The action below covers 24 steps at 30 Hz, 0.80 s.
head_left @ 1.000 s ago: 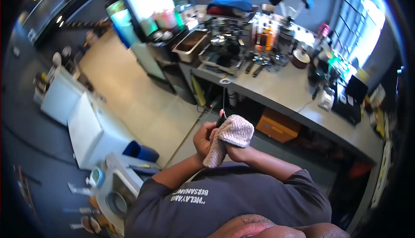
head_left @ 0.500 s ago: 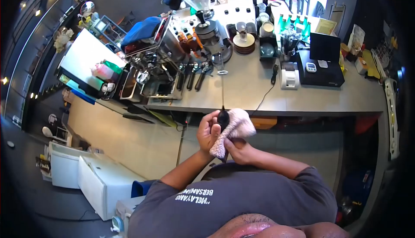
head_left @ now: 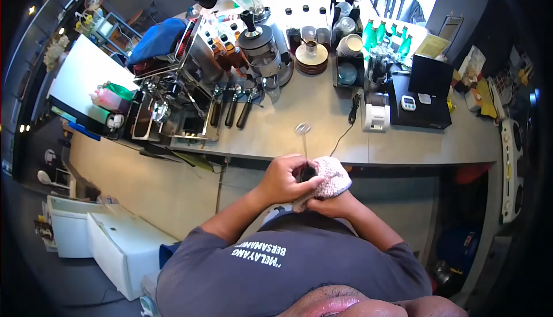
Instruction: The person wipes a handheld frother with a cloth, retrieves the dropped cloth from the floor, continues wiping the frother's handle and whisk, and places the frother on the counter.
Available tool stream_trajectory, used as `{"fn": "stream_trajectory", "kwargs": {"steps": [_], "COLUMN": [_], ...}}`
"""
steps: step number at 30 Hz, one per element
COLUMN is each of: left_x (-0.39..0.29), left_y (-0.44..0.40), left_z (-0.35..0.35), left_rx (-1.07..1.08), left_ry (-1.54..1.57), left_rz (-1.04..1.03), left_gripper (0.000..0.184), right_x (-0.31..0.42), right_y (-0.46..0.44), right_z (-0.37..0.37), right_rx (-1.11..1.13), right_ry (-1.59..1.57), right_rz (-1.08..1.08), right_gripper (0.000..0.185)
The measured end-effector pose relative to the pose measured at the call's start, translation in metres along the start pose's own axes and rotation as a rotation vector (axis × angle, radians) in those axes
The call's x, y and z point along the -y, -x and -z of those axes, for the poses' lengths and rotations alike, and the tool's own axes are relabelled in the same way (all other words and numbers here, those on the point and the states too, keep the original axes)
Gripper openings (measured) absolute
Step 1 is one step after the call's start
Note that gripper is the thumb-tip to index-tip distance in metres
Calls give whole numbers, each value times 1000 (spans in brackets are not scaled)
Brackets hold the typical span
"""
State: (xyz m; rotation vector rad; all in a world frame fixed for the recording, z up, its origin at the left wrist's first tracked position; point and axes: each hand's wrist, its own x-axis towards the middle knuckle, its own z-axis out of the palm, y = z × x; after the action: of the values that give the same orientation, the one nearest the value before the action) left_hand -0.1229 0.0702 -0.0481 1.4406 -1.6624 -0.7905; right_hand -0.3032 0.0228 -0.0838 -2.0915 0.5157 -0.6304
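Observation:
My left hand (head_left: 285, 180) is closed round the black handle (head_left: 307, 173) of a small whisk, whose thin rod points away from me and ends in a wire loop (head_left: 303, 128) over the counter's front edge. A pale pink towel (head_left: 332, 177) is bunched against the handle's right side. My right hand (head_left: 334, 204) grips the towel from below, and the cloth hides part of its fingers. Both hands are close together in front of my chest.
Past my hands runs a grey counter (head_left: 288, 138). On it are an espresso machine (head_left: 178, 98), portafilters (head_left: 231, 109), a grinder (head_left: 259, 49), stacked saucers (head_left: 311, 62), a white printer (head_left: 376, 114) and a black terminal (head_left: 426, 101). A white freezer (head_left: 129, 248) stands at lower left.
The view has turned towards the right part of the counter. My left hand has shifted round the handle, and the towel now lies at its right side.

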Motion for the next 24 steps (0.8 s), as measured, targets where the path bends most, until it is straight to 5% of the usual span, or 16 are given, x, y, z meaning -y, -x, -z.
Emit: {"fn": "stream_trajectory", "kwargs": {"steps": [4,9,13,16,17,20,24], "left_x": [33,56,72,69,75,85,66], "left_y": [-39,-76,-94,-107,-115,-128,-137], "left_z": [28,82,113,153,162,187,192], "left_rx": [-63,-224,-21,-46,-66,-112,51], "left_ry": [88,243,475,289,189,264,334], "left_rz": [-125,-284,-294,-399,-525,-587,-535], "left_gripper": [21,14,15,15,14,13,18], "right_x": [-19,-31,22,16,19,12,57], "right_y": [-25,-91,-176,-199,-211,-227,-249], "right_z": [-26,-25,-9,-16,-22,-41,-14], "right_rx": [-10,19,26,48,-168,-209,-264], "right_ry": [-112,115,83,193,188,264,233], "right_rz": [-210,-102,-149,-193,52,215,30], "right_gripper": [50,69,67,71,48,41,34]}}
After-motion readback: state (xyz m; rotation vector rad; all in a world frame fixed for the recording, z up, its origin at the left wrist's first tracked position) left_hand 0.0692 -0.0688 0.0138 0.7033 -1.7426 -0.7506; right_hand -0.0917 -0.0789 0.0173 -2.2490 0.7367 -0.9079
